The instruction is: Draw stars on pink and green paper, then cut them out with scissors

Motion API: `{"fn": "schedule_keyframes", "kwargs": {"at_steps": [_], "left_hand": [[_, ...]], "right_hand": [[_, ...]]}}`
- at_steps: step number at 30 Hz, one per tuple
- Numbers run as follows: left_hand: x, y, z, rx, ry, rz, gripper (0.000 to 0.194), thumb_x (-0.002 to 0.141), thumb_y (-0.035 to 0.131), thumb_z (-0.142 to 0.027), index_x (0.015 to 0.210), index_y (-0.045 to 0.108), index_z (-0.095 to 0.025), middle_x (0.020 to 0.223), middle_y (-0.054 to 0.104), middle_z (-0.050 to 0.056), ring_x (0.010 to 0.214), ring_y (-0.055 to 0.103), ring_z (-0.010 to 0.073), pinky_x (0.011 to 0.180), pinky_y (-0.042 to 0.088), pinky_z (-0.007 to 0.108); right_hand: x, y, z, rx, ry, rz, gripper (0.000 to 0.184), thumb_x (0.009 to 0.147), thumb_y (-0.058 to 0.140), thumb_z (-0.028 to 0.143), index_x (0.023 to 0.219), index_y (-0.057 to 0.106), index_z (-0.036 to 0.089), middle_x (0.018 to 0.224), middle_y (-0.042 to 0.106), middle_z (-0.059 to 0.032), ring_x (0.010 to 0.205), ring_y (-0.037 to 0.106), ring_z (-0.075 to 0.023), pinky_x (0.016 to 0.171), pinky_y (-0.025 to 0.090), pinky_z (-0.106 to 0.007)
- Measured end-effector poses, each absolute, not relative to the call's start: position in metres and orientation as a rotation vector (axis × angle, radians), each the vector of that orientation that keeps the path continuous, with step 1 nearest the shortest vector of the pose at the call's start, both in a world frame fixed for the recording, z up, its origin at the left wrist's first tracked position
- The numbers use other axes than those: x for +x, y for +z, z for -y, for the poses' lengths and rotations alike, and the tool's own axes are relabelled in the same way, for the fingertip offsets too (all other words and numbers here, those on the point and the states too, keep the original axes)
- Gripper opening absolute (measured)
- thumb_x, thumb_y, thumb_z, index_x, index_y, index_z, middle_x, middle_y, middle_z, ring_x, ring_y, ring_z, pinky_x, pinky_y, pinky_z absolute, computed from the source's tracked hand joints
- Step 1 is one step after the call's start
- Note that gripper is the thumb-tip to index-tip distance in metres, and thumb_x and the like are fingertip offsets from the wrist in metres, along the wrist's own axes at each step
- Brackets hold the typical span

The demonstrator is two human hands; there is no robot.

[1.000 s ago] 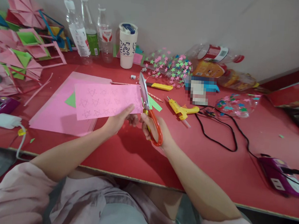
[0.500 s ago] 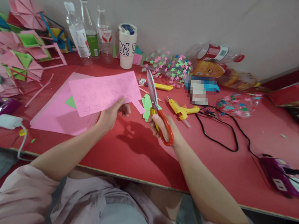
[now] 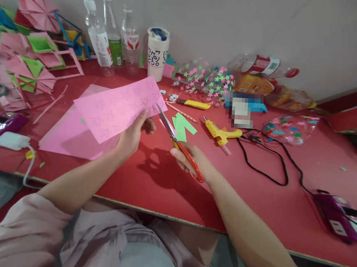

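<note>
My left hand (image 3: pixel 135 135) pinches the lower edge of a pink paper sheet (image 3: pixel 116 109) between thumb and fingers. Rows of stars are drawn on the sheet, which is held tilted above the table. In my right hand (image 3: pixel 189 158) is a pair of scissors (image 3: pixel 169 129) with orange-red handles. Their blades look nearly closed, and the tips lie at the sheet's right edge. Part of a narrow pink strip shows beside the blades; whether it is still joined to the sheet I cannot tell. Green paper pieces (image 3: pixel 185 126) lie beyond the scissors.
More pink paper (image 3: pixel 66 136) lies at left on the red table (image 3: pixel 162 197), near folded paper crafts (image 3: pixel 34 72). Bottles (image 3: pixel 99 44) and a white cup (image 3: pixel 157 55) stand at the back. A yellow cutter (image 3: pixel 196 105), a glue gun (image 3: pixel 221 132) and its black cord lie right.
The scissors have swung left and down from upright, bringing their tips to the sheet's right edge. The sheet has tilted so its drawn stars show more clearly. My left hand keeps its hold.
</note>
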State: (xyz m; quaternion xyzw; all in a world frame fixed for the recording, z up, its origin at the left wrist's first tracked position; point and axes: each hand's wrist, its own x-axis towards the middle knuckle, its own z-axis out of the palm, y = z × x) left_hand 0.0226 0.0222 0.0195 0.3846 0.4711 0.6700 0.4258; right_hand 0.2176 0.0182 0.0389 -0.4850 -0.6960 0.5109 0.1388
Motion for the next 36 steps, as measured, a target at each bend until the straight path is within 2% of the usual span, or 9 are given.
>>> {"fn": "schedule_keyframes", "kwargs": {"at_steps": [7,17,22,30,36], "left_hand": [[0.0229,0.0204,-0.0225,0.979,1.611,-1.241,0.043,0.094,0.049,-0.041,0.057,0.052,-0.020,0.051,0.054,-0.003,0.047,0.048,0.0081,0.053,0.040,0.022],[0.0216,0.0230,-0.0235,0.970,1.595,-1.207,0.041,0.093,0.050,-0.037,0.055,0.053,-0.020,0.050,0.055,-0.002,0.046,0.049,0.0090,0.051,0.041,0.023],[0.0197,0.0200,-0.0241,0.979,1.602,-1.203,0.043,0.093,0.051,-0.042,0.056,0.052,-0.020,0.050,0.055,-0.002,0.046,0.049,0.0089,0.053,0.042,0.023],[0.0216,0.0238,-0.0214,0.997,1.467,-1.160,0.050,0.097,0.048,-0.035,0.050,0.054,-0.019,0.046,0.053,-0.001,0.045,0.050,0.0085,0.052,0.042,0.022],[0.0223,0.0223,-0.0209,0.965,1.507,-1.089,0.047,0.095,0.050,-0.031,0.050,0.056,-0.019,0.046,0.055,0.000,0.044,0.051,0.0095,0.051,0.041,0.023]], "right_hand": [[0.2154,0.0435,-0.0142,-1.404,1.528,1.947,0.062,0.066,0.062,0.082,0.065,0.040,0.023,0.046,0.045,0.0074,0.042,0.043,-0.0091,0.045,0.035,-0.024],[0.2113,0.0481,-0.0093,-1.436,1.595,1.849,0.055,0.076,0.057,0.076,0.067,0.044,0.023,0.038,0.044,0.0079,0.032,0.039,-0.0076,0.038,0.033,-0.022],[0.2101,0.0452,-0.0115,-1.450,1.576,1.866,0.056,0.073,0.060,0.076,0.066,0.043,0.023,0.035,0.043,0.0086,0.029,0.038,-0.0075,0.035,0.032,-0.021],[0.2106,0.0410,-0.0108,-1.416,1.573,1.891,0.059,0.076,0.050,0.081,0.070,0.042,0.023,0.038,0.045,0.0081,0.031,0.040,-0.0071,0.036,0.034,-0.021],[0.2113,0.0462,-0.0104,-1.447,1.548,1.904,0.056,0.079,0.052,0.076,0.068,0.044,0.023,0.036,0.045,0.0079,0.029,0.037,-0.0066,0.035,0.031,-0.021]]}}
